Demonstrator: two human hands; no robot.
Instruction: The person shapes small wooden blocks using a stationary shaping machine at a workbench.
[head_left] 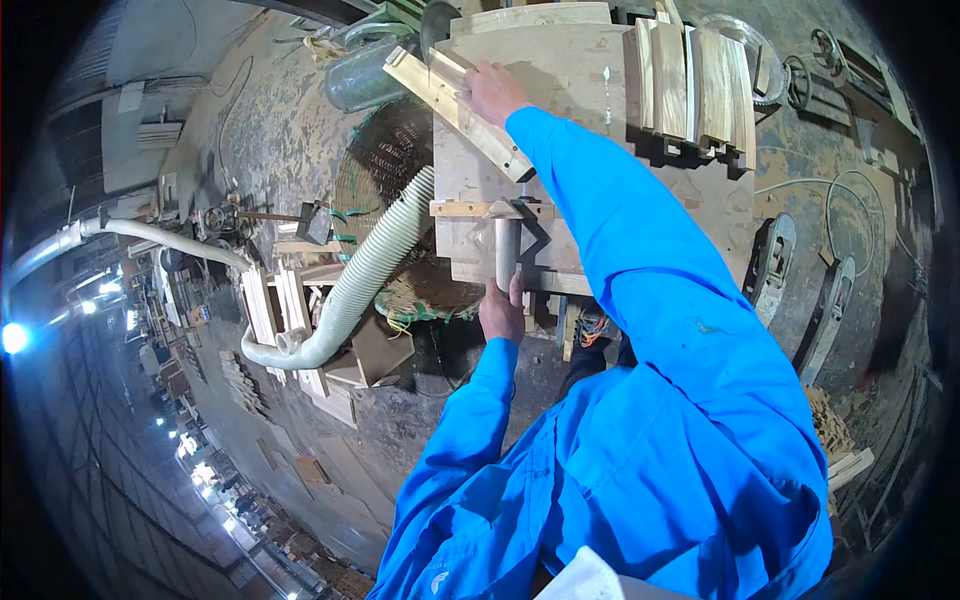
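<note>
My right hand (495,95) reaches across the work table and has its fingers closed over a pale wooden piece (455,112), which lies slanted on the board with small dark holes along it. My left hand (502,312) is at the table's near edge, its fingers wrapped round the lower end of a grey, tube-like bar (508,250). At the bar's far end sits a small pointed wooden block (504,209), against a wooden strip (455,209) fixed across the table top (590,215). My right palm is hidden from view.
A stack of shaped wooden pieces (690,85) stands at the table's far right. A ribbed white hose (385,250) curves past a large woven basket (365,160) on the left. Metal rails (775,262) lie to the right, and cut boards (290,310) stand at lower left.
</note>
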